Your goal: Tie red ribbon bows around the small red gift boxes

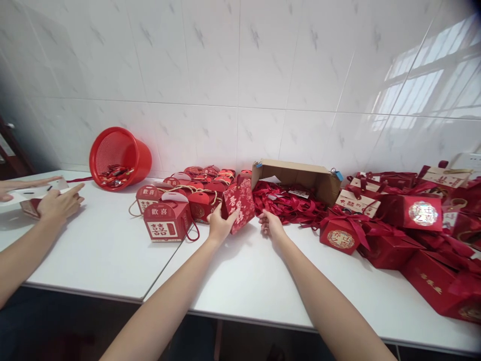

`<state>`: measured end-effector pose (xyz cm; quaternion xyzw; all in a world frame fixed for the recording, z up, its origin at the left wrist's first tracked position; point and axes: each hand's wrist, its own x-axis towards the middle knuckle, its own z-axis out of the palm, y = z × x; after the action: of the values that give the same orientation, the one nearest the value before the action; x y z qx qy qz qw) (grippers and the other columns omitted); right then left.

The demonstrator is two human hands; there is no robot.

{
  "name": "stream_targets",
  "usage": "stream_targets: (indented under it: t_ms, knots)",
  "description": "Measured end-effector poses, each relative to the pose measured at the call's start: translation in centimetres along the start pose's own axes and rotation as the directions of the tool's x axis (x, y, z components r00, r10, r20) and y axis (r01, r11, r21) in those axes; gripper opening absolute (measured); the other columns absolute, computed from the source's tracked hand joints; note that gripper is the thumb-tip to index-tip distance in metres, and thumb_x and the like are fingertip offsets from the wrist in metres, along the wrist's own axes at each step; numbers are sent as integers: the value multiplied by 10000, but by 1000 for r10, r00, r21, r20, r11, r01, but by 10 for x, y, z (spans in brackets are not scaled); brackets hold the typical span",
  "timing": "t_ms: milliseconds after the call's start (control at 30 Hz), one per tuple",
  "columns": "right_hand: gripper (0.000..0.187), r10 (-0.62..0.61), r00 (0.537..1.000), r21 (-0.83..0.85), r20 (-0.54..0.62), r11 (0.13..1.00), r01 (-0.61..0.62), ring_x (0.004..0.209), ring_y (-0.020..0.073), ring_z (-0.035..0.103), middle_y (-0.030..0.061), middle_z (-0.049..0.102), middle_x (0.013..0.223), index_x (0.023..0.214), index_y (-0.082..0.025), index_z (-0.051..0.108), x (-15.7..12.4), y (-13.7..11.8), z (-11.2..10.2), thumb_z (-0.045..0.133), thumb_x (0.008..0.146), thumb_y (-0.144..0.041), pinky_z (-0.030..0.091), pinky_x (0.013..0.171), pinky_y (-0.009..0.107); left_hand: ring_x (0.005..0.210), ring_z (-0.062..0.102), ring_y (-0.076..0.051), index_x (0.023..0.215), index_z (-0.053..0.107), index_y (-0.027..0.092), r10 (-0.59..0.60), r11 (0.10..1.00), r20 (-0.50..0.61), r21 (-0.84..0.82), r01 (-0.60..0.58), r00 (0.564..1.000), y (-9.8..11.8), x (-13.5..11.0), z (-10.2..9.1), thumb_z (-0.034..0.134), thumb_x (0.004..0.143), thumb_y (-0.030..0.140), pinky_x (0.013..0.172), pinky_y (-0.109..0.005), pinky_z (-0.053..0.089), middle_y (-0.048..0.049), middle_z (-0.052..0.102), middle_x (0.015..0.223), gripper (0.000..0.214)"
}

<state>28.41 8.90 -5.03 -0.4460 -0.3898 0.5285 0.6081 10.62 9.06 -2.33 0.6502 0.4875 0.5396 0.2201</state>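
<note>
My left hand (221, 222) grips a red gift box (240, 205) with pale characters printed on its side, tilted above the white table. Just right of that box is my right hand (271, 224), its fingers curled; whether anything small sits in them is hidden. Beyond my right hand lies a heap of dark red ribbons (289, 200), spilling from a cardboard box (311, 180) on its side. Left of my left hand stand several red gift boxes with handles, the nearest one (167, 220) bearing a cream label.
A red basket (145, 158) lies tipped with small wrapped items inside. On the right, ribboned red boxes (398, 250) are piled up. At far left, a co-worker's hands (60, 203) handle a white and red box. A tiled wall (210, 60) backs the table (240, 286).
</note>
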Motion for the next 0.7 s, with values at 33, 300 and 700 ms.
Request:
stream_targets:
  t_ms: [33,300,700]
  knots:
    - [320,-29,999,-12,-16,1000,29,375,75,394,-34,523,539,689,-184,528,0,3,1,551,731,-501,212,352,191,1044,581,-291,1068,554,168,-9,991,43,-132,14,999,1,-1,1,579,741,476,914,-448,437,-120,644,1094,449]
    - [553,-271,953,-124,132,950,288,765,183,601,45,661,808,837,-177,625,-16,-18,12,440,743,-690,464,635,268,867,672,-277,983,580,135,-57,783,247,-590,197,967,10,-7,3,657,671,415,778,-401,527,-97,708,916,426]
    - [327,-423,901,-538,-97,784,310,496,119,463,-10,563,628,820,-164,622,-93,-127,-83,645,688,-462,364,464,242,817,600,-204,899,554,196,-91,755,395,-571,322,914,8,7,11,496,691,714,683,-307,425,-39,681,837,561]
